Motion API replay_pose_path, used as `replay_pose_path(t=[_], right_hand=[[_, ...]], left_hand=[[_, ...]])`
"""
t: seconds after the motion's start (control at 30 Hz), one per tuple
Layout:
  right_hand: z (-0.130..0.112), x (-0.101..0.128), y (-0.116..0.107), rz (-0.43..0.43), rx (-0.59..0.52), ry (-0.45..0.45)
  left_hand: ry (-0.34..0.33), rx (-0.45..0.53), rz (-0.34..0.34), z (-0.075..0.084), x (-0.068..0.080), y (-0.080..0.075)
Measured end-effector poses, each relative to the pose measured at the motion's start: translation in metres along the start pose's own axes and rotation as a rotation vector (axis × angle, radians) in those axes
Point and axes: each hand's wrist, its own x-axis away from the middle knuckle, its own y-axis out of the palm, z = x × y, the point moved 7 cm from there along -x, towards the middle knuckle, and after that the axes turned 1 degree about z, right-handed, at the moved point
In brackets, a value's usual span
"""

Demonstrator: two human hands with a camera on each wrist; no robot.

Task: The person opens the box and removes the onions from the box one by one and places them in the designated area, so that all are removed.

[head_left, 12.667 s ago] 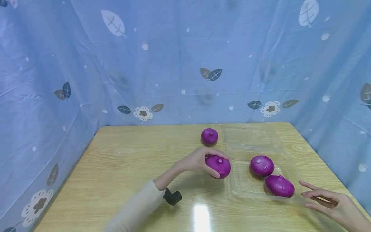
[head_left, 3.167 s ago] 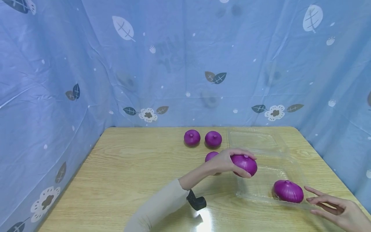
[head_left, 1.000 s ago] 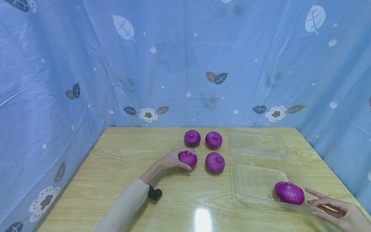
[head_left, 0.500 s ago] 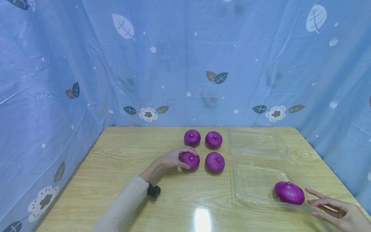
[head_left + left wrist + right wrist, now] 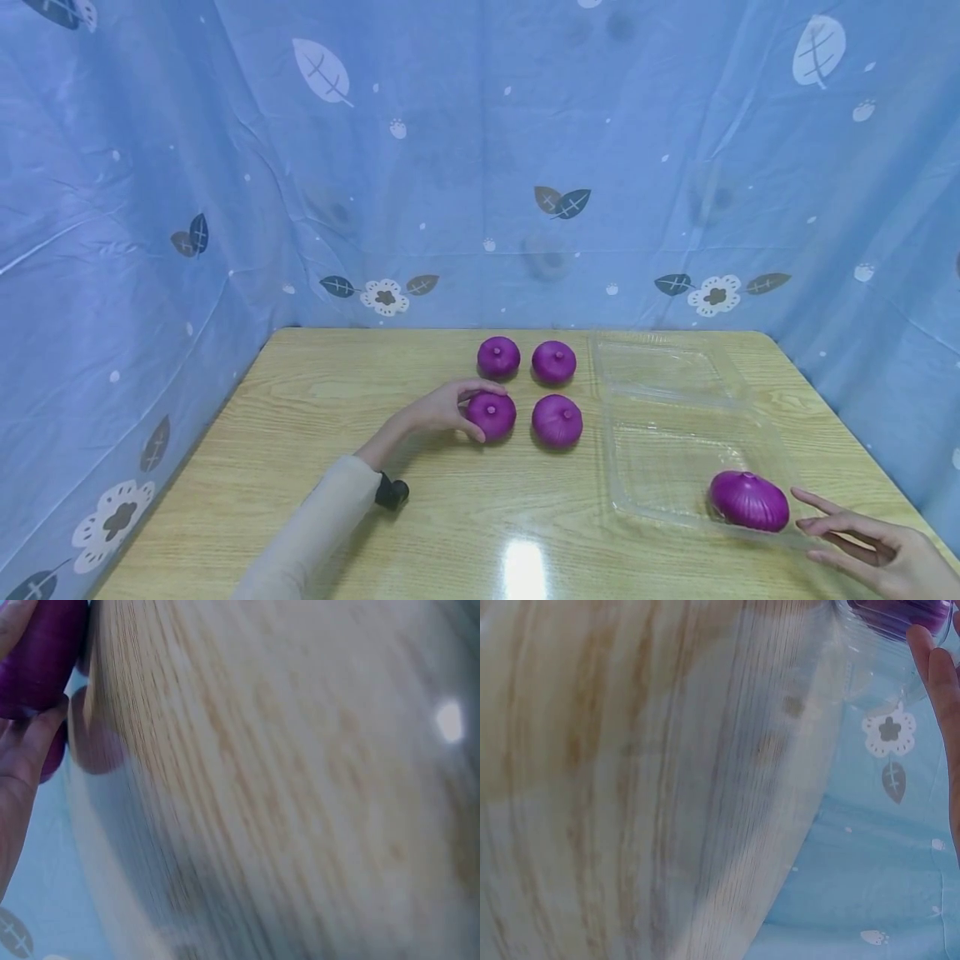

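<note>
My left hand (image 5: 450,408) has its thumb and fingers curved round a purple onion (image 5: 495,417) at the table's middle. In the left wrist view, the fingertips are against that onion (image 5: 41,664). Two more purple onions, a left one (image 5: 498,357) and a right one (image 5: 554,362), sit behind it, and another onion (image 5: 557,421) sits to its right. The larger onion (image 5: 748,501) lies in the front right corner of a clear plastic container (image 5: 626,505). My right hand (image 5: 877,537) has its fingers loosely extended, fingertips right at the container's right edge.
The container's hinged lid (image 5: 652,367) lies open behind it, flat on the wooden table (image 5: 337,392). Blue patterned curtains (image 5: 450,167) hang along the back and both sides. A black wrist device (image 5: 392,492) is on the left arm.
Over the earlier frames, onions went from the container to the table, forming two rows. In the last half second my left hand slid slightly left while its onion stayed. The right hand kept still.
</note>
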Motion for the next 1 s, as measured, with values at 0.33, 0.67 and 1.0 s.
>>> replay_pose_path(t=[0.33, 0.67, 1.0], right_hand=[[0.001, 0.000, 0.000, 0.018, 0.042, 0.008], [0.001, 0.001, 0.000, 0.018, 0.026, -0.008], [-0.010, 0.000, 0.001, -0.004, -0.042, -0.150]], left_hand=[[-0.019, -0.020, -0.006, 0.003, 0.002, -0.001], [-0.009, 0.017, -0.034, 0.028, 0.006, 0.001], [-0.019, -0.010, -0.040, 0.002, 0.001, 0.000]])
